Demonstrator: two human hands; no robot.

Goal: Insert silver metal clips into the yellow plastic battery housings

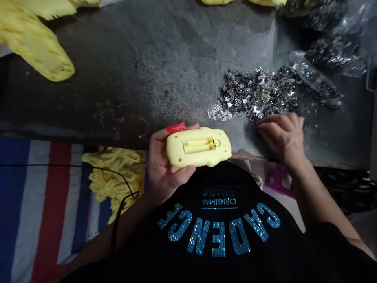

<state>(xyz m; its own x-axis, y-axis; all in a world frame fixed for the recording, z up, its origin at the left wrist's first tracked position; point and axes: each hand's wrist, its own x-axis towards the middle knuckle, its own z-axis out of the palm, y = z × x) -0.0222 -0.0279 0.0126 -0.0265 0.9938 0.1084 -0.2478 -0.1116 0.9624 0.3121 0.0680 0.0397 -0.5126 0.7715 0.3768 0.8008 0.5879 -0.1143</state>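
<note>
A pale yellow plastic toy car shell (198, 158) is gripped in my left hand (161, 161), its battery compartment facing up. My thumb presses the near side and the fingers wrap the far side, one with red tape (176, 127) round it. Metal contact pieces show inside the compartment, more plainly at its right end. At the near edge of a pile of small shiny metal contact plates (259, 92), my right hand (284, 133) has its fingers drawn together and bent down at the tabletop. What its fingertips hold, if anything, is hidden.
More yellow plastic shells (44, 51) lie at the table's far left. Clear plastic bags (316, 78) with metal parts sit at the right. Below the dark table (132, 78), many yellow parts (114, 173) lie by a striped sheet (59, 204). A black cable (118, 212) crosses my left arm.
</note>
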